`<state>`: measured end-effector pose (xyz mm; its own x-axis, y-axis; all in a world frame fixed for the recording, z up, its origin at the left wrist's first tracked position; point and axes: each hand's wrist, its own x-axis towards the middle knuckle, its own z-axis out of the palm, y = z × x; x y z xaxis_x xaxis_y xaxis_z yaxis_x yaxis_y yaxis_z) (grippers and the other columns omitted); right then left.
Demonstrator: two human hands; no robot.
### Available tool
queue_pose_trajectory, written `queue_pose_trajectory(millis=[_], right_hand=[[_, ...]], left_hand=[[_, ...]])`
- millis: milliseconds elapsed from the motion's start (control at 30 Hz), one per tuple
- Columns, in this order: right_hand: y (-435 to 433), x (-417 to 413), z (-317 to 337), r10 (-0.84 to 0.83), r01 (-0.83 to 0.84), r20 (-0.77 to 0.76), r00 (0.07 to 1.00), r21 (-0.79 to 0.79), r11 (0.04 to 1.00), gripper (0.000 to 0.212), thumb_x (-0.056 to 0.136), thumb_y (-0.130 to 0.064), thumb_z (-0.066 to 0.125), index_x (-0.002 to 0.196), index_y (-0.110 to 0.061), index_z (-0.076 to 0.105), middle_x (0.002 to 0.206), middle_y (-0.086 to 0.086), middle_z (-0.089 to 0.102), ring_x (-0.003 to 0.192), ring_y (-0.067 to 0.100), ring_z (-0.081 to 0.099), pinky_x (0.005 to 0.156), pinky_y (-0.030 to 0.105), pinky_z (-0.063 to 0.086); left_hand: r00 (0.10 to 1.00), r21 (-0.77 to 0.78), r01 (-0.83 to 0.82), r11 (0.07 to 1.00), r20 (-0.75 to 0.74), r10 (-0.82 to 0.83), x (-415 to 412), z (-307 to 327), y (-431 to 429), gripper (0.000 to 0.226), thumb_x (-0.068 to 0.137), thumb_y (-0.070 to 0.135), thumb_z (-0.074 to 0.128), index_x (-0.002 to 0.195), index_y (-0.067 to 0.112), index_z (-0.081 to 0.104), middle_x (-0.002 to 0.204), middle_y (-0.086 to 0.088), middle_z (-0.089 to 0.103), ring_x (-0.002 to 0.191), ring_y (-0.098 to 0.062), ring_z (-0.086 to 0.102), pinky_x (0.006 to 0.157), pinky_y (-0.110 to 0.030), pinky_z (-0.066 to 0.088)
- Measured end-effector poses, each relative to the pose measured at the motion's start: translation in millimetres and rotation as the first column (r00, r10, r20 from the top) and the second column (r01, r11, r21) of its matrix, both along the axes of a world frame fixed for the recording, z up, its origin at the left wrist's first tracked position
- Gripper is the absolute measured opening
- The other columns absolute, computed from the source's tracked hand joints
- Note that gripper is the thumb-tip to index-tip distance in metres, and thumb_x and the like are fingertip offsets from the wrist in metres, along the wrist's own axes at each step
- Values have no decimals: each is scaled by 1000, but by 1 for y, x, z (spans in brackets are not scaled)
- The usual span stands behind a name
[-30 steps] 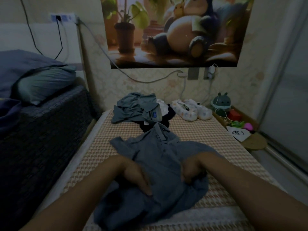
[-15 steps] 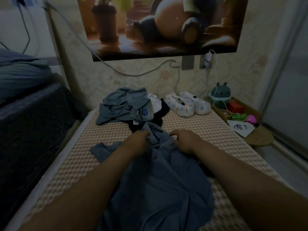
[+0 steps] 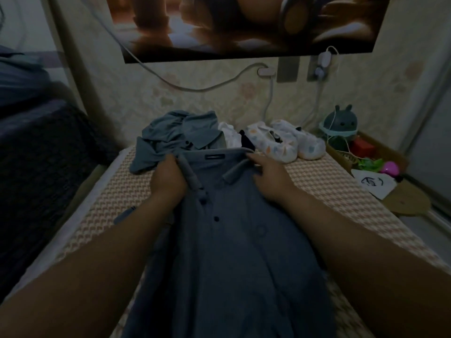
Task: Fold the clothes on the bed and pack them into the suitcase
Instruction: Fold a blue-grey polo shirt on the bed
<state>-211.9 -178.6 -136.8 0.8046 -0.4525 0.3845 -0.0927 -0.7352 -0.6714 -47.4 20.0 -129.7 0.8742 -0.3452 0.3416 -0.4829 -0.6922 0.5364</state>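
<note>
On shirt [image 3: 231,240], left hand [image 3: 168,181] curled, right hand [image 3: 271,178] flat

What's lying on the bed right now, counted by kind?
Blue-grey collared shirts: 2, one spread out, one crumpled
White crumpled garment: 1
Black garment: 1
White patterned fabric slippers: 2
Total: 6

My only camera sits on my head, looking forward and down the bed [image 3: 341,191], close above the shirt [image 3: 231,240] at six o'clock; the poster [image 3: 244,25] fills twelve o'clock, slippers [image 3: 288,142] at one o'clock.
</note>
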Motion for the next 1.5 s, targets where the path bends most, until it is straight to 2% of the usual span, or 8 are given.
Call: queue_pose_trajectory(millis=[100,300,533,733,867,1233,1367,1500], right_hand=[[4,-11,-5,169,-153,-56,984,217,964,57,93,-6,56,146,-19,38,134,-9,43,121,10,45,107,25,36],[-25,-51,-32,-313,110,-654,689,-332,937,44,91,-45,49,118,-12,60,122,13,56,112,31,54,91,36,46],[-36,-76,-20,-260,168,-357,897,-268,949,16,100,-23,41,108,-10,46,100,12,61,84,25,58,67,32,40],[-87,-111,-22,-506,325,-230,832,-537,779,74,79,-58,64,133,-16,38,104,8,59,88,28,61,60,33,44],[-82,-108,-21,-657,240,-200,727,-823,516,69,82,-35,65,141,-14,36,120,19,49,104,34,51,87,43,43],[46,-2,1,-44,-215,-554,831,-393,894,22,93,-19,55,114,-19,63,117,6,56,98,24,57,87,39,49],[94,33,-14,-11,-220,-553,833,-349,911,28,90,-23,52,116,-24,64,116,7,64,103,28,61,87,40,52],[125,52,-30,20,-349,-694,719,-336,875,57,94,-52,40,148,-34,31,153,5,32,137,30,33,111,51,28]], left_hand=[[996,313,-13,950,-81,41,-5,4,4,50,88,23,64,129,8,41,134,-23,38,106,-41,52,86,-48,48],[931,399,321,859,33,-364,-59,-2,-40,21,97,28,47,115,18,52,126,-11,49,98,-29,54,74,-38,45],[961,406,232,884,-234,-145,-78,-27,-82,58,96,28,52,145,11,25,143,-21,37,121,-38,48,99,-47,44],[967,-40,253,967,51,-251,-75,-23,-115,22,93,5,48,113,3,57,115,-18,58,103,-35,57,85,-39,45],[875,173,481,859,-156,-458,-80,-31,-130,41,89,2,54,129,7,46,129,-17,52,113,-32,54,92,-38,46],[942,211,313,926,53,-331,-40,-17,31,18,90,15,59,106,8,54,106,-11,53,93,-27,51,78,-37,41],[977,521,215,826,-111,-184,-25,-37,109,59,89,50,58,135,15,45,123,-14,54,110,-31,53,86,-34,45],[959,277,265,924,22,-282,-19,-31,138,12,93,23,56,103,19,60,86,10,53,75,-4,51,61,-10,37]])
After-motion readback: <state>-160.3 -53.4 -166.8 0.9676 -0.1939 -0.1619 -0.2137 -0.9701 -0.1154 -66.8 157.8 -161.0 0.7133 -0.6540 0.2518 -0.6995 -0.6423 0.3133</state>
